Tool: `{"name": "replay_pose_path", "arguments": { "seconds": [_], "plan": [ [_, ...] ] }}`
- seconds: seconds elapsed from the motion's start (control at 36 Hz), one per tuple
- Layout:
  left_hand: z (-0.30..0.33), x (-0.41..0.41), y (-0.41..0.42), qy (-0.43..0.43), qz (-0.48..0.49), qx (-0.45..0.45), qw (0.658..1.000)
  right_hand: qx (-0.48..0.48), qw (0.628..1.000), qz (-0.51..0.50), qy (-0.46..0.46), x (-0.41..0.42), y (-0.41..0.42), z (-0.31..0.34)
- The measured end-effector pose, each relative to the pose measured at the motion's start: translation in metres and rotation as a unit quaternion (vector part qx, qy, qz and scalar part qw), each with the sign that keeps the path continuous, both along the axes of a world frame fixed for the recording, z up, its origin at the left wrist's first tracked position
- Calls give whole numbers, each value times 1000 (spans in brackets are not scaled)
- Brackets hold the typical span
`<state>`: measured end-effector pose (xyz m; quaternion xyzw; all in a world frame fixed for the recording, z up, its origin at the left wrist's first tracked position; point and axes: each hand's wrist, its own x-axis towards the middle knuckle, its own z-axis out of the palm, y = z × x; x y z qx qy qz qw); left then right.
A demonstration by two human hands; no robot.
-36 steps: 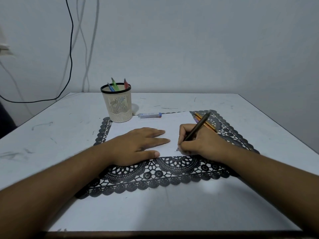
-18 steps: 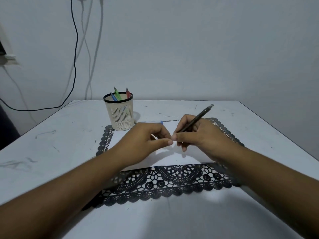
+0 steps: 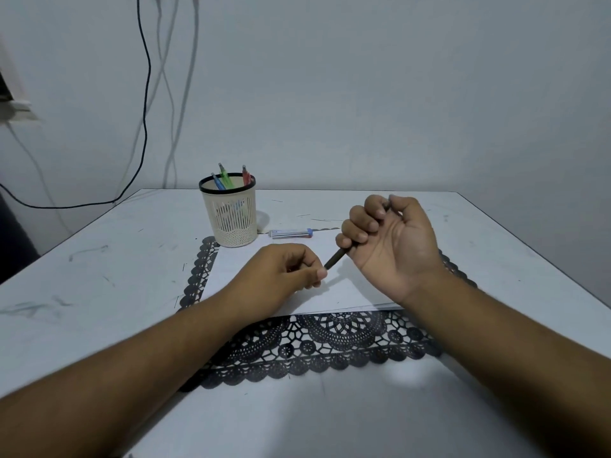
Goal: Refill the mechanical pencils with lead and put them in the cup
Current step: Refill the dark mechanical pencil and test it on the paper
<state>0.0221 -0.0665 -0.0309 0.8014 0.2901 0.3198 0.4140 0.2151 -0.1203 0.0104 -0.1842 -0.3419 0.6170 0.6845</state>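
Dark plastic, the mechanical pencil (image 3: 335, 257) is sticking out below my right hand (image 3: 386, 239), whose fingers are curling round it, palm turned up, right of centre. My left hand (image 3: 281, 276) is pinching thumb to fingertips at the pencil's lower end. The cup (image 3: 231, 209) is standing upper left of both hands, holding three coloured pencils (image 3: 228, 180).

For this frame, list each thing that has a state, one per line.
right hand: palm up, fingers curled round the dark pencil
dark pencil: held in the fist, tip toward the left hand
left hand: fingers pinched together at the pencil tip
cup: upright, three pencils inside
lead tube: lying flat beside the cup
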Motion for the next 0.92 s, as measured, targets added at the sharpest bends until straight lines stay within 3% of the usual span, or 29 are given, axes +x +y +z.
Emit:
{"name": "replay_pose_path", "arguments": {
  "seconds": [0.25,0.53,0.92],
  "plan": [
    [2,1,-4,-25,1,-20,999,17,1000,9,-3,4,-1,-1],
    [1,0,-3,-39,-6,-58,998,7,998,37,51,12,3,-6],
    [0,-1,-2,-15,-23,-62,998,21,997,50,51,12,5,-12]
  ]
}}
